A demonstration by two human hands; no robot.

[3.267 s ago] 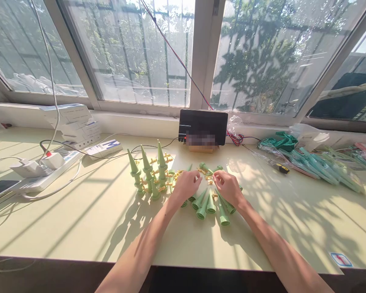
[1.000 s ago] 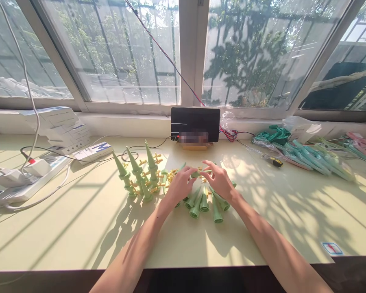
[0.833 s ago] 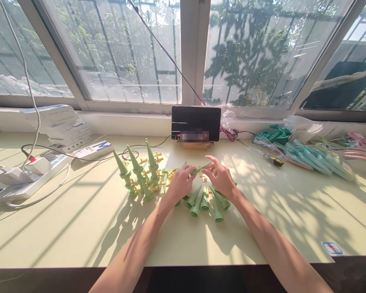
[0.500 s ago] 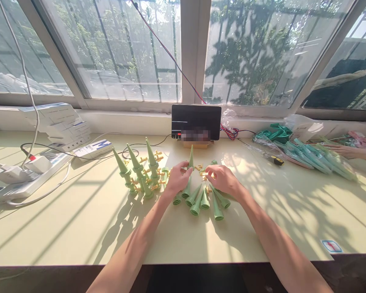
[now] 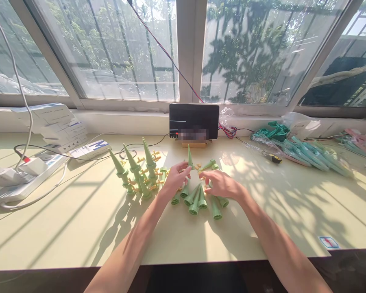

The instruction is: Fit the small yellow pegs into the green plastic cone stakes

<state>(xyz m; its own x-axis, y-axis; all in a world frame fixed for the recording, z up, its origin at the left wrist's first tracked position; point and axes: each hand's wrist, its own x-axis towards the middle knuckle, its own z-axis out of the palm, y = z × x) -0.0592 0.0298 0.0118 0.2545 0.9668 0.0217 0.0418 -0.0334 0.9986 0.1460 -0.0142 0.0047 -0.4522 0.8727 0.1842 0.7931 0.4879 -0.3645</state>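
My left hand point(image 5: 177, 178) is closed around the lower part of a green plant watering spike point(image 5: 189, 155), whose tip points up. Its base is hidden by my fingers. My right hand point(image 5: 221, 184) hovers over the middle of the pile, thumb and fingers apart, with nothing visible between them. Below both hands, several loose green spikes point(image 5: 194, 208) lie fanned out with their threaded open ends toward me. Small yellow valves point(image 5: 198, 166) lie among them, partly hidden by my hands. Another spike with a collar point(image 5: 214, 164) lies behind my right hand.
Several assembled spikes with yellow valves point(image 5: 136, 167) stand upright at left. A tablet point(image 5: 194, 121) leans by the window. White boxes point(image 5: 57, 126) and a power strip point(image 5: 33, 179) are at far left. Bagged green parts point(image 5: 311, 152) and a yellow-black tape measure point(image 5: 274, 158) lie at right.
The spike between both hands has been turned upright and now stays in my left hand only. My right hand has let go of it and moved down over the pile. Another person's hand at far right has gone.
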